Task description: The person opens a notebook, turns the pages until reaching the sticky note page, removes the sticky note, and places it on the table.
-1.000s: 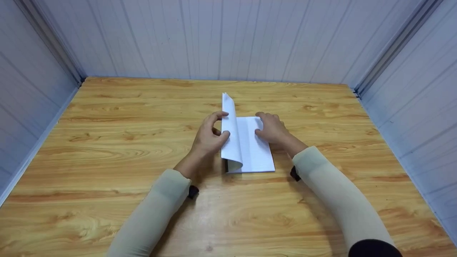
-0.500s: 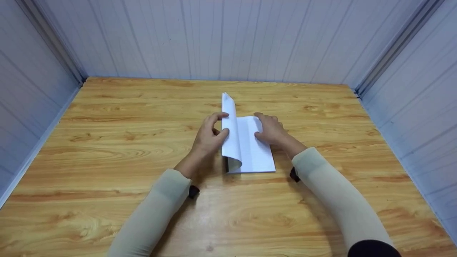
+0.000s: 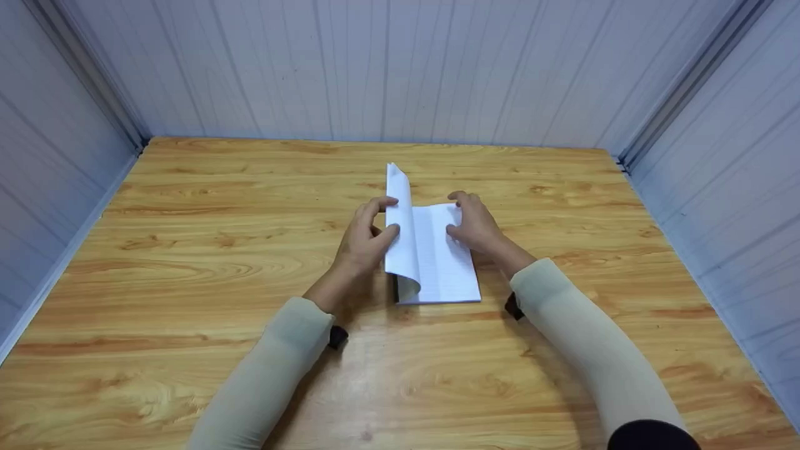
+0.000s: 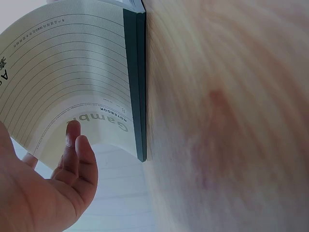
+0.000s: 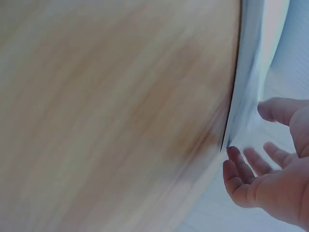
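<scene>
A notebook lies open on the wooden table, its lined right-hand page facing up. My left hand pinches the raised front part, a curved stack of pages, with the thumb on the page side. In the left wrist view, the fingers of that hand lie against the pale printed cover, beside the dark green spine. My right hand is at the notebook's far right corner, thumb over the page. Its fingers are loosely bent near the edge in the right wrist view.
The wooden tabletop spreads around the notebook on all sides. White panelled walls close it in at the back, left and right. A dark device sits under the left wrist, another under the right.
My right hand's fingers have lifted slightly and spread away from the notebook's far edge. The left hand and the raised pages have stayed nearly still.
</scene>
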{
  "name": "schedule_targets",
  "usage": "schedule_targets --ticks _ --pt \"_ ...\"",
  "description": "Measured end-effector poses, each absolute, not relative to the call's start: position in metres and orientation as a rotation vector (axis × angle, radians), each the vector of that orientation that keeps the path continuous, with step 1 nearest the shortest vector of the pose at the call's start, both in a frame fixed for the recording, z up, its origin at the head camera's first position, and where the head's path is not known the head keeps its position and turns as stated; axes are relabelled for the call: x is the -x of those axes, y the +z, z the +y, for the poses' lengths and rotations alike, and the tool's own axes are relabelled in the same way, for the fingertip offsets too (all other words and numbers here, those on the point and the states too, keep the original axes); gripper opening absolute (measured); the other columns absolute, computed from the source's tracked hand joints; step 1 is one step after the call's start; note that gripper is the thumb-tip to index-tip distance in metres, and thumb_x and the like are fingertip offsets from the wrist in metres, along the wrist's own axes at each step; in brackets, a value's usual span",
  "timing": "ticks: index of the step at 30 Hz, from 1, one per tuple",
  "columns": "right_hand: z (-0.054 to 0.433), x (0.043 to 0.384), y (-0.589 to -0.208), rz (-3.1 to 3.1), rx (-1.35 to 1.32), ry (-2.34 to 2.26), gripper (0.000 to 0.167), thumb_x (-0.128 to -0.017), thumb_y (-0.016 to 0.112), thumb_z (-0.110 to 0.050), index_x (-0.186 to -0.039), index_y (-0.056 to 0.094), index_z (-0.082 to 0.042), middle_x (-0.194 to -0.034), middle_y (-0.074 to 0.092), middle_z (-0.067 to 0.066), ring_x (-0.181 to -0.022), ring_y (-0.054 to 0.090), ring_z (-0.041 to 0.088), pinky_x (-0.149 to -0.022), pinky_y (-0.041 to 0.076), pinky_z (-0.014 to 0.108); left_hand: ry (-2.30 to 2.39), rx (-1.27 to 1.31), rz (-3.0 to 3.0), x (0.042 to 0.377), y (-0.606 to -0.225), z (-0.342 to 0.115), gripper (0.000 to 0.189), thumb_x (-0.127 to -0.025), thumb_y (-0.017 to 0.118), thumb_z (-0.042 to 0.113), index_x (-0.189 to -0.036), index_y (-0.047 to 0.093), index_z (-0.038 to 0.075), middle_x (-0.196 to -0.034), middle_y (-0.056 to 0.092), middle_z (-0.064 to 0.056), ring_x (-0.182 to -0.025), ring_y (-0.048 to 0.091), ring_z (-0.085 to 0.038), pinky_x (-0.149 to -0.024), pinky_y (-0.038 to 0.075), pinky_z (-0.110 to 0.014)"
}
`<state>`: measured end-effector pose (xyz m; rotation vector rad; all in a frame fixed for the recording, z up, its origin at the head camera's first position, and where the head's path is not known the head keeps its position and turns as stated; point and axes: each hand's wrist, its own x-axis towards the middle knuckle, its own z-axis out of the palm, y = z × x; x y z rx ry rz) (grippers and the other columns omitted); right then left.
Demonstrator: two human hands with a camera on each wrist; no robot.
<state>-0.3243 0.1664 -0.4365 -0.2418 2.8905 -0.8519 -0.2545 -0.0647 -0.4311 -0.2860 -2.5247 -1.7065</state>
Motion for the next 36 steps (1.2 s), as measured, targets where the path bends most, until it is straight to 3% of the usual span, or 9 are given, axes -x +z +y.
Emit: schedule_targets --ticks 4,8,13,18,24,29,36 --pt "0.167 0.324 -0.433 2.879 0.129 -1.008 0.064 -0.088 0.063 -0.012 -0.146 0.034 -0.010 -0.139 0.035 0.018 -0.107 0.048 0.027 -0.091 0.046 0.039 -1.707 0.287 -2.523 0.255 -0.431 -0.065 0.041 -0.087 0.054 0.025 -0.128 0.051 0.028 -0.127 0.048 -0.001 -0.078 0.056 -0.020 -0.070 0.050 -0.030" --pt "0.169 0.324 -0.431 2.844 0.061 -1.139 0.067 -0.089 0.060 -0.011 -0.147 0.030 -0.004 -0.136 0.041 0.019 -0.109 0.050 0.027 -0.090 0.047 0.038 -1.717 0.282 -2.515 0.255 -0.431 -0.064 0.044 -0.086 0.054 0.023 -0.130 0.049 0.028 -0.128 0.048 -0.003 -0.078 0.055 -0.020 -0.069 0.050 -0.030" --pt "0.168 0.322 -0.430 2.829 0.041 -1.241 0.060 -0.089 0.058 -0.009 -0.144 0.035 -0.002 -0.116 0.055 0.015 -0.098 0.056 0.024 -0.080 0.049 0.034 -1.753 0.275 -2.508 0.255 -0.431 -0.064 0.049 -0.086 0.054 0.022 -0.134 0.046 0.030 -0.131 0.048 -0.006 -0.078 0.057 -0.020 -0.069 0.051 -0.030" --pt "0.167 0.320 -0.428 2.846 0.063 -1.272 0.046 -0.090 0.056 -0.009 -0.135 0.049 -0.003 -0.098 0.056 0.009 -0.080 0.052 0.017 -0.068 0.044 0.026 -1.742 0.269 -2.525 0.255 -0.431 -0.066 0.049 -0.086 0.054 0.023 -0.134 0.046 0.030 -0.132 0.047 -0.006 -0.080 0.057 -0.021 -0.070 0.050 -0.031" --pt "0.167 0.316 -0.427 2.875 0.182 -1.237 0.034 -0.095 0.053 -0.019 -0.128 0.054 -0.007 -0.101 0.060 0.010 -0.072 0.052 0.017 -0.062 0.043 0.027 -1.750 0.265 -2.520 0.256 -0.432 -0.066 0.049 -0.085 0.053 0.022 -0.133 0.046 0.029 -0.133 0.050 -0.005 -0.077 0.061 -0.021 -0.070 0.052 -0.030" --pt "0.167 0.314 -0.423 2.822 0.234 -1.314 0.035 -0.100 0.045 -0.030 -0.127 0.054 -0.009 -0.105 0.059 0.009 -0.081 0.052 0.018 -0.068 0.043 0.029 -1.727 0.275 -2.534 0.256 -0.432 -0.066 0.049 -0.087 0.054 0.026 -0.134 0.045 0.030 -0.133 0.050 -0.005 -0.078 0.062 -0.021 -0.072 0.052 -0.031" --pt "0.161 0.311 -0.419 2.599 0.357 -1.483 0.035 -0.102 0.031 -0.023 -0.119 0.058 -0.010 -0.103 0.062 0.015 -0.069 0.059 0.019 -0.053 0.049 0.033 -1.708 0.274 -2.559 0.255 -0.431 -0.067 0.045 -0.093 0.053 0.041 -0.136 0.043 0.033 -0.135 0.048 -0.004 -0.084 0.059 -0.022 -0.075 0.051 -0.034"
